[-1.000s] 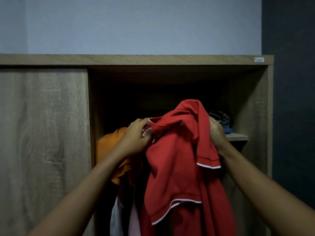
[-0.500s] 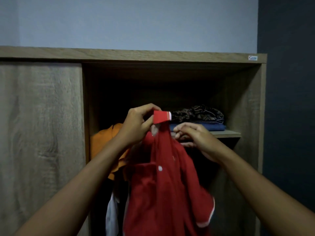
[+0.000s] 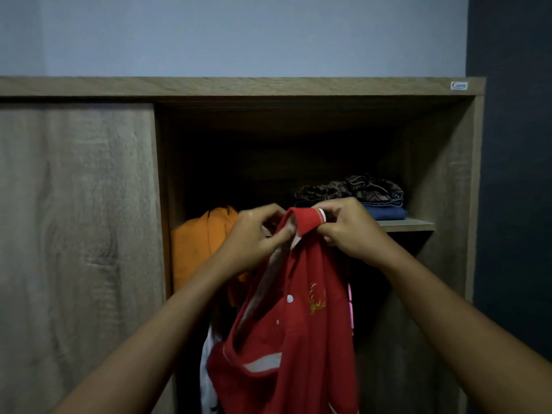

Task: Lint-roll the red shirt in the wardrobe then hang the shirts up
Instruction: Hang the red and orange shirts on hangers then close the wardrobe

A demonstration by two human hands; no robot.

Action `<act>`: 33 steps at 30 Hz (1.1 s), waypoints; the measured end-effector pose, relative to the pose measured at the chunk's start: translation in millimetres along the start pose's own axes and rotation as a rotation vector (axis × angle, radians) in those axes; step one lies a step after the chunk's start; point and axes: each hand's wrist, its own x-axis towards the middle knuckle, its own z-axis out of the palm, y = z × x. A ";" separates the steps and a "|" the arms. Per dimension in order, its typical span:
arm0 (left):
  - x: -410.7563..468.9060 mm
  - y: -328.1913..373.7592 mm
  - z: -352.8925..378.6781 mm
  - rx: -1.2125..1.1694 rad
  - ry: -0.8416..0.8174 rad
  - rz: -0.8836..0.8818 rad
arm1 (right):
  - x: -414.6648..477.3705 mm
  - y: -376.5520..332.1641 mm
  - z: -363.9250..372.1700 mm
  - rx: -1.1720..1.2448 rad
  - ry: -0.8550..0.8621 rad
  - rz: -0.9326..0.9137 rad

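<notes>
Item log, head view. L hand: I see its grip pinched on the red shirt at the collar's left side, fingers curled in. R hand: grip pinched on the collar's right end, at the white-striped edge, thumb and forefinger pressed over the fabric. Shirt: held up by the collar in front of the open wardrobe, body hanging down between my forearms, placket facing me w/ a white button and a gold stag logo on the chest; a pale-trimmed sleeve folds up near the bottom. Behind, left of shirt: orange garment hanging inside, partly hidden by the L hand. Below it: white garment, only an edge showing. Pink strip just beside the shirt's right edge; can't tell what it is. Shelf at right, behind the R hand: folded patterned dark cloth stacked on folded blue cloth. Sliding door covers the left half. Small label on top-right corner of frame.
</notes>
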 end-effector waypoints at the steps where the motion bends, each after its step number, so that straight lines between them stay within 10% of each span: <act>1: -9.7 -4.4 4.2 -0.013 -0.045 -0.047 | 1.0 1.1 0.0 0.048 0.036 0.023; 9: -76.3 -28.6 20.5 -0.356 -0.015 -0.536 | -11.5 25.6 1.6 0.496 0.443 0.135; 19: -56.4 0.7 36.2 -0.316 -0.096 -0.428 | -65.6 64.7 65.1 0.090 -0.099 0.150; 33: -139.4 -35.9 79.3 -0.226 -0.165 -0.691 | -95.7 132.4 72.8 0.137 0.261 0.399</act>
